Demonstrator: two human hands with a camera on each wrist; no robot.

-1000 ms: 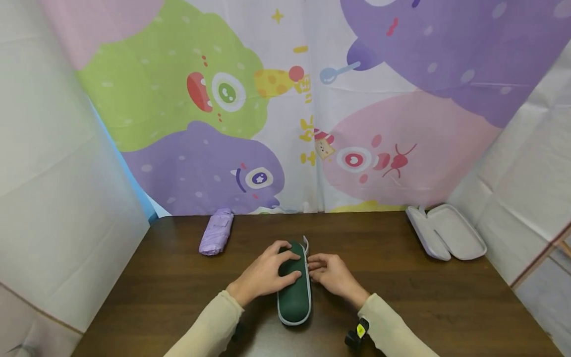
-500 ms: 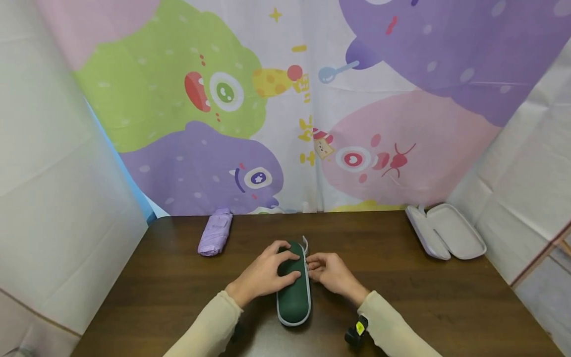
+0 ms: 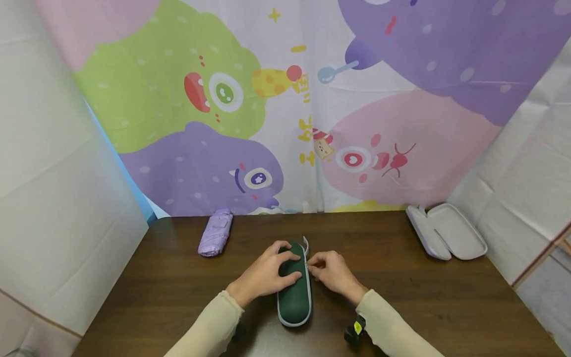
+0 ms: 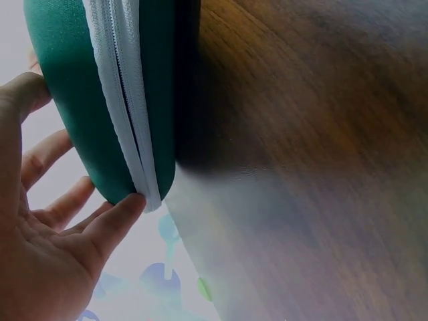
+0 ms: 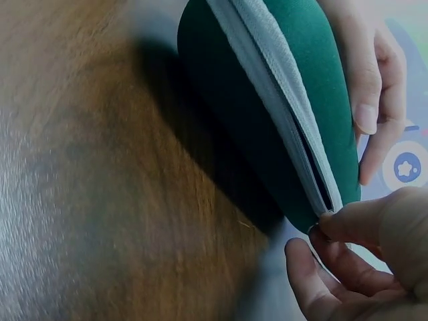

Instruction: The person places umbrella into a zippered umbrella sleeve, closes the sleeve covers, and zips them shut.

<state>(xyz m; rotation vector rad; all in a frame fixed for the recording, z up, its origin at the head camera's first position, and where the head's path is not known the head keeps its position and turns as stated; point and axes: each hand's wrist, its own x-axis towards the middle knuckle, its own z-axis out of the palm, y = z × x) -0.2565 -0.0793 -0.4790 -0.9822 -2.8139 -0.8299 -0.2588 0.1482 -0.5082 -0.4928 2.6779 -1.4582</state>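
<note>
A long, rounded green zippered case (image 3: 294, 297) with a pale grey zipper band lies lengthwise on the wooden table. My left hand (image 3: 264, 275) grips it from above and the left side, thumb and fingers spread over its top. At its right edge, my right hand (image 3: 335, 273) pinches the zipper's pull between thumb and index finger. In the right wrist view, the zipper (image 5: 304, 144) shows a narrow dark gap just ahead of the pinching fingertips (image 5: 334, 224). The left wrist view shows the zipper band (image 4: 120, 87) running down to the case's end. A grey strap loop (image 3: 305, 243) sticks out at the far end.
A folded lilac umbrella (image 3: 215, 233) lies at the back left of the table (image 3: 401, 307). At the back right sits an unzipped lilac case (image 3: 457, 232) with a pale lining, spread wide. A cartoon-printed curtain (image 3: 308, 188) hangs along the table's back edge.
My right hand's fingers have drawn together and shifted slightly at the zipper edge. The left hand and the green case have stayed in place.
</note>
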